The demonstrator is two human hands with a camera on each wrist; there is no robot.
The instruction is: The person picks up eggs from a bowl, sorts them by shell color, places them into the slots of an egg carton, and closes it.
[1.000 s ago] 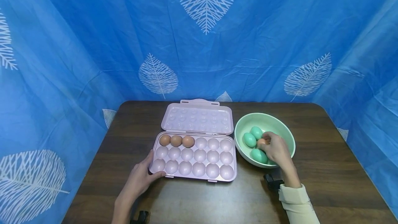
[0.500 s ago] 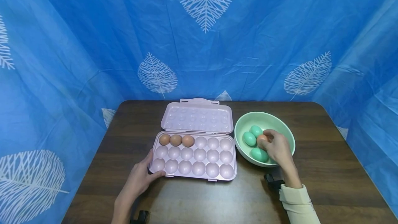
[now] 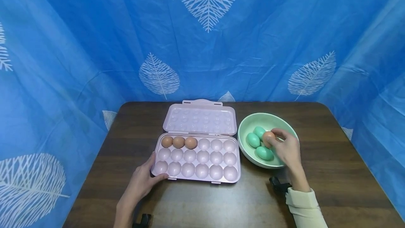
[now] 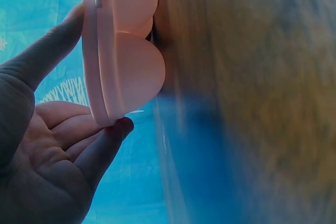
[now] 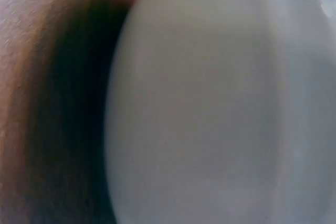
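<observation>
Head view puts one brown egg (image 3: 268,139) at the tips of the right hand (image 3: 288,150), thumb and fingers pinched in about it with no wider gap than the egg takes up. Its long axis is hard to read (the fingers cover one side, and what shows looks nearly round). It sits within the outline of the bowl (image 3: 267,119); whether it touches the shell below, the angle does not tell. Green eggs (image 3: 264,153) lie just beside those fingertips, on their left and on the near side.

Farther out, the egg tray (image 3: 216,157) lies to the left of the right fingers, close against the bowl. That sideways relation matters most: its far row runs roughly toward the pinched egg, with three brown eggs (image 3: 178,142) at the end away from it. The right hand is by far the nearer one to the egg.

The left hand (image 3: 143,179) holds the tray's near left corner, thumb and fingers spread around it (left wrist view shows the rim between them). Beyond the tray from those fingers lies its lid (image 3: 200,119), opened back on the table (image 3: 316,171).
</observation>
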